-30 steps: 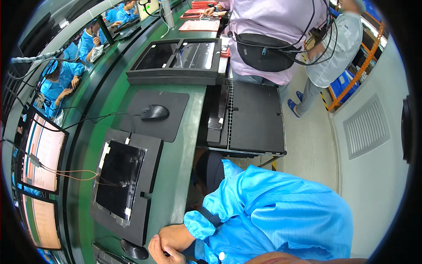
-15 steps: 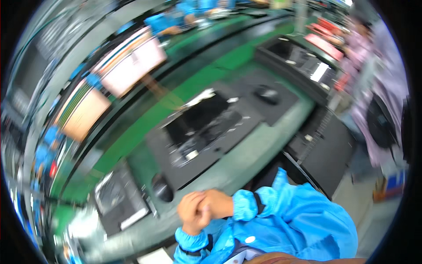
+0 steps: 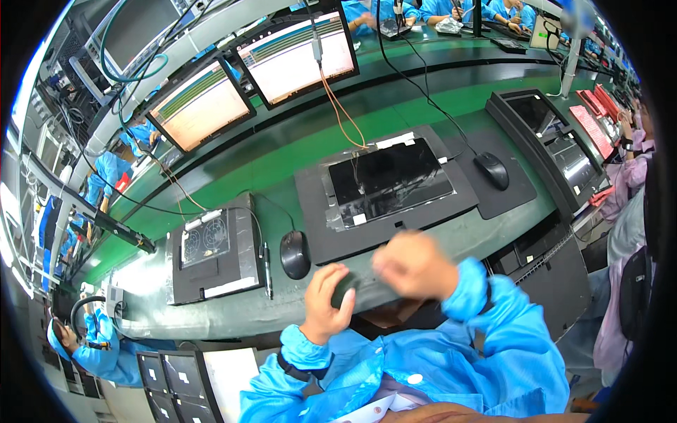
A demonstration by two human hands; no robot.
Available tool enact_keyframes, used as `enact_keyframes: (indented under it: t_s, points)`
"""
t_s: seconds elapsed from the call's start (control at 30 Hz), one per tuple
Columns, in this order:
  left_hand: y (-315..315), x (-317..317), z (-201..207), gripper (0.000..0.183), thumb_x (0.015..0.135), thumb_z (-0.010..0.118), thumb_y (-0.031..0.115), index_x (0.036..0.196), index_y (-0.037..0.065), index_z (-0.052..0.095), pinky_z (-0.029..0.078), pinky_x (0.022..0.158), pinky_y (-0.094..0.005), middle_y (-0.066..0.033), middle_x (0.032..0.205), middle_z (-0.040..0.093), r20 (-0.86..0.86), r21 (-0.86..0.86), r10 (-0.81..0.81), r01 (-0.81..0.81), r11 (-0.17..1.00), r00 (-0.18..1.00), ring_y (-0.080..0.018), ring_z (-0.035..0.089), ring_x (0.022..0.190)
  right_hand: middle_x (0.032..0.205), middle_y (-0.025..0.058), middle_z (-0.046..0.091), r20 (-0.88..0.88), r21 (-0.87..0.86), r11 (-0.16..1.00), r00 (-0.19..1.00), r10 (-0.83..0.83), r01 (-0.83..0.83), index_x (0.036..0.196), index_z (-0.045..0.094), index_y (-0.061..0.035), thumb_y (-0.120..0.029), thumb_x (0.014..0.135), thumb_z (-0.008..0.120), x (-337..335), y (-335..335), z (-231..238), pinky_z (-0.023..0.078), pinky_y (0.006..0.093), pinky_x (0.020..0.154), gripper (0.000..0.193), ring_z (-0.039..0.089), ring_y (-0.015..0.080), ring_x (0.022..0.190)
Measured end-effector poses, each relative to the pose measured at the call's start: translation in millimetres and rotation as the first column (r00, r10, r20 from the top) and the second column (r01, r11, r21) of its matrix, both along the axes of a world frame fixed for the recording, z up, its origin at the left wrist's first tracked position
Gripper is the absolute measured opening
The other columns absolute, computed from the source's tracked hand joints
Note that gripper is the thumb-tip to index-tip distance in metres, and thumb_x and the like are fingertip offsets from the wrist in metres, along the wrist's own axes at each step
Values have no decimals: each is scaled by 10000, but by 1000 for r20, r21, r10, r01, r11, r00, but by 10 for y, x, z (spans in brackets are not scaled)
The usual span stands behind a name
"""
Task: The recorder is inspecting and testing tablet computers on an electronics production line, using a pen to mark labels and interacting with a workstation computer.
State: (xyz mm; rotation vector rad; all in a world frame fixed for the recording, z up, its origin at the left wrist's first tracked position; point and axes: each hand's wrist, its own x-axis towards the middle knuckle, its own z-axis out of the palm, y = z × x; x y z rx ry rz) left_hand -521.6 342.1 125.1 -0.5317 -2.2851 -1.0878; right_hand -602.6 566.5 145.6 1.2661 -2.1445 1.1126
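Observation:
My left hand (image 3: 327, 304) is above the near edge of the green bench (image 3: 451, 243), thumb apart from the fingers, nothing in it. To its right, my right hand (image 3: 416, 266) has curled fingers smeared by motion; whether it holds anything cannot be seen. Beyond both hands, a black glossy screen panel (image 3: 395, 180) lies on a dark grey foam board (image 3: 321, 236), with clear film and white tabs about its edges. Nearest to my left hand is a black computer mouse (image 3: 294, 255). A slim pen-like tool (image 3: 267, 273) lies left of that mouse.
Two lit monitors (image 3: 300, 60) stand at the back left. A smaller black board (image 3: 243, 243) with a round-patterned plate lies left. A second mouse (image 3: 491, 170) sits right, near a black tray (image 3: 525, 151) of panels. Orange and black cables (image 3: 338, 106) hang down. Co-workers sit around.
My hands, clasped together before, have come apart; the right one has moved right and away from me. The view has turned, and the bench is sharper now.

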Motion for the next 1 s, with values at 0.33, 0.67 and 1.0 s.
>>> enact_keyframes:
  t_s: [0.33, 0.67, 1.0]
  points:
    - [536, -1085, 245, 678, 838, 749, 360, 1370, -4, 537, 240, 1183, -594, -243, 1453, 473, 42, -565, 119, -74, 822, 992, -406, 391, 1415, 1148, 155, 649, -152, 457, 819, 938, -312, 346, 1152, 679, 0, -81, 859, 631, -1754, 1424, -78, 501, 440, 919, 308, 615, 366, 1063]
    - [826, -1342, -61, 829, 767, 766, 429, 1418, 2, 480, 163, 1133, -720, -277, 1438, 437, 5, -443, 174, -154, 883, 985, -455, 329, 1429, 915, 144, 602, 144, 536, 843, 989, -29, -53, 959, 577, 1, -74, 864, 651, -2033, 1308, 332, 488, 398, 804, 143, 589, 314, 880]
    - [549, -1172, 335, 407, 739, 662, 45, 1144, 24, 630, 437, 1001, -508, -138, 1099, 602, -281, -336, 151, -244, 910, 948, -326, 579, 1123, 979, 68, 631, 187, 452, 851, 904, -385, 268, 1131, 641, 5, -141, 926, 669, -1477, 1278, 1242, 458, 290, 832, 253, 575, 132, 916]
